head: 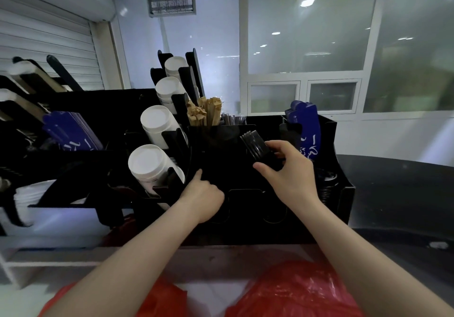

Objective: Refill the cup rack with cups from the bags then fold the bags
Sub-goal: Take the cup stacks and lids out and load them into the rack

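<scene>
The right hand [292,169] grips a short stack of black ribbed lids [255,143], thumb below and fingers [282,154] curled over its far side, pinching it. The stack's long axis tilts up and away to the left, above the middle compartment of the black cup rack [344,194]. The left hand [204,194] rests against the rack's front wall, its fingers curled in with the index finger stretched toward the divider; it holds nothing.

To the left, four stacks of white paper cups [149,164] lie slanted in the rack's stepped slots, their flat round bases facing the camera, their long axes running back and down. The cups look matte and smooth; the rack is glossy black plastic. Wooden stirrers [206,112] stand upright behind. Crinkled, shiny red plastic bags [302,292] lie at the near edge of the worktop [393,206], beneath the forearms.
</scene>
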{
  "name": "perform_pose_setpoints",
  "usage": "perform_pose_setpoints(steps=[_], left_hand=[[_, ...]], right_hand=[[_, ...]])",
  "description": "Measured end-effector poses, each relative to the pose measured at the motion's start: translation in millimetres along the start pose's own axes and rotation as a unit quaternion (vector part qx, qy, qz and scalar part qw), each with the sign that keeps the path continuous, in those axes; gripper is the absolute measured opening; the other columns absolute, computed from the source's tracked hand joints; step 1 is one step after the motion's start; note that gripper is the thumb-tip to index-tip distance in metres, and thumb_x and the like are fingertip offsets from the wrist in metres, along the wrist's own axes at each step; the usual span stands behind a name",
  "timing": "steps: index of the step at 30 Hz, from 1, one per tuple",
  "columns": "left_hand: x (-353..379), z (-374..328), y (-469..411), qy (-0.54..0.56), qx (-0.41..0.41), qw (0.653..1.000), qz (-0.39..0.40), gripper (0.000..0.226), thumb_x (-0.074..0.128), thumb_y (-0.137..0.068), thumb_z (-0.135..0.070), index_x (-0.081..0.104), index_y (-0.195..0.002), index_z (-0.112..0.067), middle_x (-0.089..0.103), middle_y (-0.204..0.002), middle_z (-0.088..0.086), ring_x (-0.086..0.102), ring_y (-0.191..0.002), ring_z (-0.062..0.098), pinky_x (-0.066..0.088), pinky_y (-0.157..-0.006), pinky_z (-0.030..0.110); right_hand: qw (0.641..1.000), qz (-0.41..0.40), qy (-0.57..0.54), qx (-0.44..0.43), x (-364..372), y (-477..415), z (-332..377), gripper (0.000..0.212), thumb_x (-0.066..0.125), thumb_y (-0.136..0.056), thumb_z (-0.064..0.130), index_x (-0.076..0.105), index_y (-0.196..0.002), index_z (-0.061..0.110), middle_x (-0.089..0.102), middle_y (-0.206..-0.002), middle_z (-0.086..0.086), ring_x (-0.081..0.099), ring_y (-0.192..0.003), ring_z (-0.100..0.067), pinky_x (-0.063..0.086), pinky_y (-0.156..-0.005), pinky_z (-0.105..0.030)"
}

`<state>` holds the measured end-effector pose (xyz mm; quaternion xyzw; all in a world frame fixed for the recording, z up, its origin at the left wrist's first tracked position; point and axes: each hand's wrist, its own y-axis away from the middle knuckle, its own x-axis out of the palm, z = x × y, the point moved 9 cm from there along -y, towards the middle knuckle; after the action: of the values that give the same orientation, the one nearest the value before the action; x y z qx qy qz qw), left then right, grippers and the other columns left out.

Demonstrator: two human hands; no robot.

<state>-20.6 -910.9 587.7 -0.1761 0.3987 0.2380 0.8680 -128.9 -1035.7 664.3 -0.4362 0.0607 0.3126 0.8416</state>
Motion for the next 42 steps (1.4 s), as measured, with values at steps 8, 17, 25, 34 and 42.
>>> perform_pose_setpoints(steps=[8, 17, 25, 34, 42], left_hand=[[-16, 26, 16, 0.126, -0.159, 0.972, -0.122, 0.008, 0.061, -0.081, -0.015, 0.063, -0.087, -0.01, 0.07, -0.079, 0.007, 0.066, -0.081, 0.024, 0.045, -0.091, 0.038], [-7, 9, 19, 0.042, -0.147, 0.987, -0.045, 0.027, 0.038, -0.092, -0.01, 0.063, -0.102, -0.012, 0.066, -0.106, 0.007, 0.055, -0.104, 0.029, 0.037, -0.089, 0.037], [1, -6, 32, 0.03, -0.067, 0.997, -0.006, 0.045, 0.043, -0.095, -0.03, 0.042, -0.139, -0.019, 0.022, -0.155, 0.012, -0.003, -0.144, 0.037, -0.01, -0.108, 0.063], [33, -36, 115, 0.215, -0.046, 0.964, -0.151, 0.065, 0.084, -0.052, -0.036, 0.07, -0.114, -0.019, 0.066, -0.12, 0.002, 0.058, -0.118, 0.02, 0.046, -0.095, 0.046], [65, -22, 141, 0.264, -0.105, 0.95, -0.128, 0.072, 0.081, -0.054, -0.034, 0.064, -0.122, -0.017, 0.063, -0.125, 0.001, 0.056, -0.12, 0.017, 0.044, -0.098, 0.042]], right_hand=[[1.0, -0.004, 0.004, 0.009, -4, 4, 1, 0.047, 0.08, -0.073, 0.031, 0.061, -0.116, 0.028, 0.065, -0.105, 0.017, 0.058, -0.1, -0.005, 0.049, -0.091, -0.032], [1.0, -0.005, 0.008, 0.011, -5, 6, 0, 0.045, 0.08, -0.072, 0.03, 0.061, -0.113, 0.032, 0.065, -0.102, 0.018, 0.059, -0.098, -0.005, 0.05, -0.089, -0.033], [1.0, 0.001, 0.014, 0.009, -6, 4, 4, 0.045, 0.08, -0.073, 0.031, 0.06, -0.113, 0.032, 0.063, -0.102, 0.019, 0.058, -0.098, -0.004, 0.049, -0.089, -0.028], [0.999, 0.046, -0.023, -0.003, 26, 7, 29, 0.046, 0.079, -0.073, 0.027, 0.06, -0.115, 0.032, 0.062, -0.105, 0.02, 0.056, -0.098, 0.004, 0.04, -0.077, -0.006], [0.913, 0.186, 0.334, -0.141, 112, 22, 56, 0.056, 0.074, -0.078, 0.035, 0.052, -0.128, 0.024, 0.063, -0.118, 0.002, 0.051, -0.114, -0.023, 0.04, -0.089, -0.038]])
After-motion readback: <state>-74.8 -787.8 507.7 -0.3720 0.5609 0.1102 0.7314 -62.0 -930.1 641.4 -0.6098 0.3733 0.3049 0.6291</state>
